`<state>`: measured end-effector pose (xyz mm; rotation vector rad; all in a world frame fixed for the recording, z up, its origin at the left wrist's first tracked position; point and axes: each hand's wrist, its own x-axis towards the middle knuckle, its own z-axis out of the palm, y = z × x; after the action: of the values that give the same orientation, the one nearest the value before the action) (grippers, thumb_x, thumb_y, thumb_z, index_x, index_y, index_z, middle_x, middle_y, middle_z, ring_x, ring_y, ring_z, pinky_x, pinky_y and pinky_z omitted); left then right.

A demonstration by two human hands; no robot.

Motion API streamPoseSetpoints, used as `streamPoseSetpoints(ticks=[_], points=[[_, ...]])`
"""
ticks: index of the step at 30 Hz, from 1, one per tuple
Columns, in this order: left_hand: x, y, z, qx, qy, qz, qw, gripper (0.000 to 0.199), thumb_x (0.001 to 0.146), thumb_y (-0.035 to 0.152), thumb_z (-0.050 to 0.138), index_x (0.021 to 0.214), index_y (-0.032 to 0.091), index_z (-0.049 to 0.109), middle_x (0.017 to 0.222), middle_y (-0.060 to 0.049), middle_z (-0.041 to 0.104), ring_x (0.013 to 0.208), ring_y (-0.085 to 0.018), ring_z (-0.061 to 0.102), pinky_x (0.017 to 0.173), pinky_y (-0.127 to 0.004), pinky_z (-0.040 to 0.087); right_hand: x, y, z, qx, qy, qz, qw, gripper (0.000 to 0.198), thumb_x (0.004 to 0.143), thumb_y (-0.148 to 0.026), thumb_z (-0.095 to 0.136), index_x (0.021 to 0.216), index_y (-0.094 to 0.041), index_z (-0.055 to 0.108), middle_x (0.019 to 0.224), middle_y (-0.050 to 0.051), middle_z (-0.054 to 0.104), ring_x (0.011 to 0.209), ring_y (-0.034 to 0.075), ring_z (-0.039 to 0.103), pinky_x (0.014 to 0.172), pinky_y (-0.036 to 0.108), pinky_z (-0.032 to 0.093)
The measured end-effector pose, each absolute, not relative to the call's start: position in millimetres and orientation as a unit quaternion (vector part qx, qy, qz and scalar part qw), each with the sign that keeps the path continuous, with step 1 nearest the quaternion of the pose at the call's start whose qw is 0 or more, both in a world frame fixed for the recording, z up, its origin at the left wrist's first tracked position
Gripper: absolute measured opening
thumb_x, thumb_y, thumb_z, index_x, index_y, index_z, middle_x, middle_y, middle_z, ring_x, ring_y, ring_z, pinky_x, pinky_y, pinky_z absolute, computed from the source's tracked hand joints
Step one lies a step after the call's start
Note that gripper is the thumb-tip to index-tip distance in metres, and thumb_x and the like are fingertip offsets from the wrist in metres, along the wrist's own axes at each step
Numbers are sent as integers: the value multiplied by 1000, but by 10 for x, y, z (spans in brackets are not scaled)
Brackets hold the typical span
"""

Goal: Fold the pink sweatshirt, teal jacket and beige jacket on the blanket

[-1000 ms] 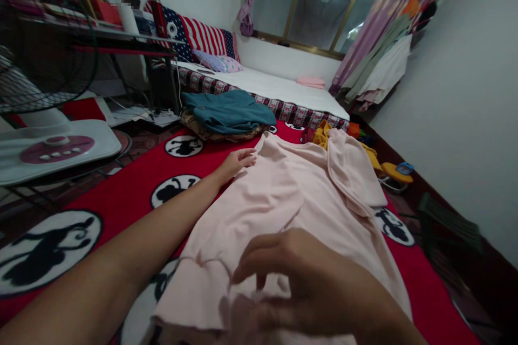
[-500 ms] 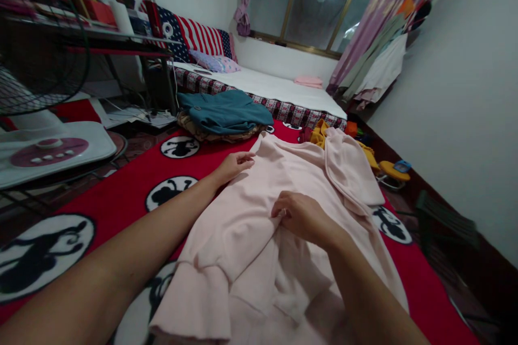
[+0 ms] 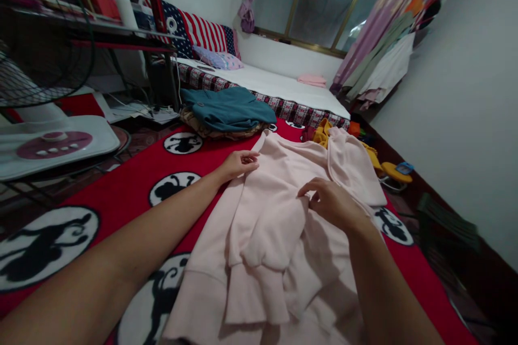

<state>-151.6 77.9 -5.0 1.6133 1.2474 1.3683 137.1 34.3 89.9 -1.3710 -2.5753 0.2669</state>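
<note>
**Across the pink top, the right hand has carried a fold farther up**

Under both hands lies the pale pink top (image 3: 279, 210), spread flat on the red rug (image 3: 133, 194) with its black-and-white round figures. The right hand (image 3: 334, 202) is closed on a bunch of the cloth, thumb and fingers pinching it, and it now sits well beyond where it was half a second ago: then it gripped nearer the middle of the garment, and a second ago it hung blurred over the near hem. The flounced sleeve (image 3: 259, 275) it drags has come along, doubled over the body of the top and lying just on the near side of that hand, its ruffled cuff pointing back toward the person.

The left hand (image 3: 238, 164) has hardly moved in that time. Its fingers are curled lightly onto the far left edge of the top, pressing it to the rug; whether they pinch the cloth or only rest on it I cannot tell for certain.

Judged from this, the sleeve is being folded inward while the left hand anchors the edge, so the fold is partly made and not yet smoothed.

Beyond the left hand sits a teal garment (image 3: 229, 108) on a small heap; beyond the right hand, yellow cloth (image 3: 324, 132) peeps out past the top's far side.
</note>
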Motion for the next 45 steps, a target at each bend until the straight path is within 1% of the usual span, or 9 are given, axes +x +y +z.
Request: streamPoseSetpoints(ticks=[5, 12, 18, 21, 26, 30, 37, 40, 45], points=[[-1501, 759, -17, 633, 489, 531, 279, 49, 67, 33, 72, 110, 10, 70, 104, -12, 69, 85, -18, 66, 74, -29, 53, 1288, 206, 942, -396, -911, 103, 54, 53, 68, -13, 73, 117, -33, 66, 113, 4, 58, 80, 14, 62, 74, 24, 45], [-1393, 658, 113, 680, 524, 489, 153, 27, 75, 29, 63, 97, 17, 75, 98, -7, 70, 82, -16, 65, 67, -24, 51, 1142, -134, 1139, -320, -941, 106, -39, 66, 67, -12, 75, 125, -41, 61, 117, 2, 58, 89, 16, 63, 73, 24, 41], [-1380, 660, 79, 673, 621, 394, 83, 45, 77, 44, 63, 110, 15, 72, 91, -8, 69, 79, -19, 64, 77, -29, 51, 831, -514, 1058, -242, -962, 110, -71, 47, 71, -10, 62, 115, -24, 66, 104, 6, 64, 76, 16, 61, 60, 25, 34], [-1389, 643, 102, 674, 635, 367, 90, 45, 75, 44, 65, 111, 17, 72, 92, -7, 70, 82, -19, 64, 76, -27, 51, 771, -508, 1022, -211, -963, 149, -74, 33, 69, -6, 56, 97, -19, 70, 94, 7, 66, 76, 17, 61, 60, 25, 35], [-1405, 616, 168, 710, 617, 318, 117, 51, 61, 29, 75, 111, 24, 73, 96, -4, 70, 85, -21, 64, 75, -26, 50, 960, -224, 1128, -241, -916, 321, 8, 38, 72, -9, 59, 106, -21, 70, 88, 1, 71, 72, 12, 62, 64, 20, 42], [-1373, 761, 186, 689, 607, 368, 148, 53, 58, 26, 77, 111, 23, 73, 108, -7, 68, 97, -26, 63, 81, -31, 50, 1265, 86, 1130, -386, -879, 230, 159, 29, 78, -13, 57, 103, -22, 69, 97, 3, 68, 70, 12, 60, 62, 21, 44], [-1226, 1386, 317, 628, 504, 477, 352, 58, 57, 31, 81, 111, 12, 71, 96, -9, 72, 86, -23, 65, 78, -34, 50, 1420, 220, 987, -384, -899, 182, 103, 63, 65, -8, 66, 125, -26, 60, 115, 5, 62, 78, 13, 62, 68, 22, 44], [-1179, 1645, 429, 611, 466, 444, 460, 62, 56, 39, 82, 110, 11, 71, 91, -11, 73, 79, -23, 66, 72, -34, 51, 1325, 196, 949, -370, -904, 198, 84, 56, 68, -8, 64, 121, -27, 63, 110, 5, 63, 80, 14, 61, 69, 22, 44], [-1073, 1995, 464, 666, 463, 461, 359, 60, 64, 32, 72, 121, 13, 65, 122, -16, 65, 109, -28, 62, 89, -37, 49, 1302, 272, 899, -405, -889, 181, 113, 37, 74, -8, 56, 103, -25, 73, 104, 4, 66, 79, 14, 61, 71, 23, 43]])
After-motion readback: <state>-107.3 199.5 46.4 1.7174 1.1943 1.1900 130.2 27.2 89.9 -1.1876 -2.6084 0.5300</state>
